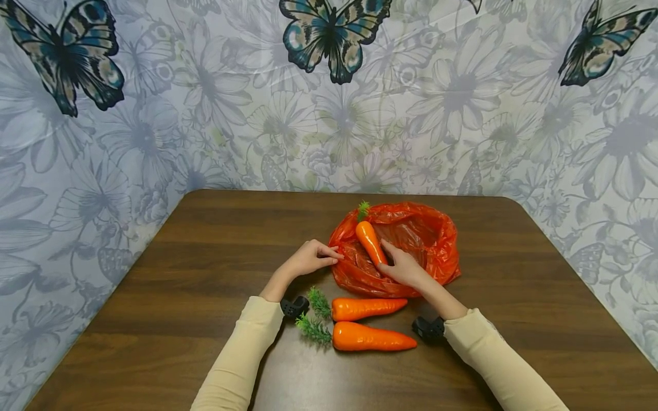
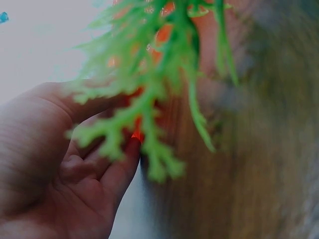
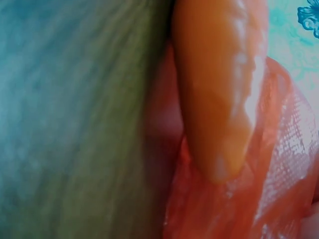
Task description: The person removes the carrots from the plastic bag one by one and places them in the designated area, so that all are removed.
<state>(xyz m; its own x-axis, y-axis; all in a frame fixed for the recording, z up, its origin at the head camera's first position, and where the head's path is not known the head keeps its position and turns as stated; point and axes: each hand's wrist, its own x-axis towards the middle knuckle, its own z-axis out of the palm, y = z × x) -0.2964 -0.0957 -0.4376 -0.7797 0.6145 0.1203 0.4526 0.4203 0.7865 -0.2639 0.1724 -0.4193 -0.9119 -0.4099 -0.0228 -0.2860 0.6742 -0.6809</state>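
A red plastic bag [image 1: 437, 251] lies with its mouth spread at the back of the table. My left hand [image 1: 311, 258] pinches its left rim between thumb and fingers. Over the bag's opening, my right hand [image 1: 405, 269] grips an orange carrot [image 1: 368, 237] near its narrow tip. The green top of that carrot points to the far side. In the right wrist view the carrot [image 3: 219, 89] overlaps the bag [image 3: 289, 164]. Blurred green carrot leaves [image 2: 144, 84] partly cover my left hand [image 2: 75, 164] in the left wrist view.
Two more carrots lie side by side in front of the bag, a nearer carrot [image 1: 372, 337] and a farther carrot [image 1: 367, 309], tops to the left. The brown wooden table [image 1: 154, 331] ends at a butterfly-patterned cloth [image 1: 216, 114] behind it.
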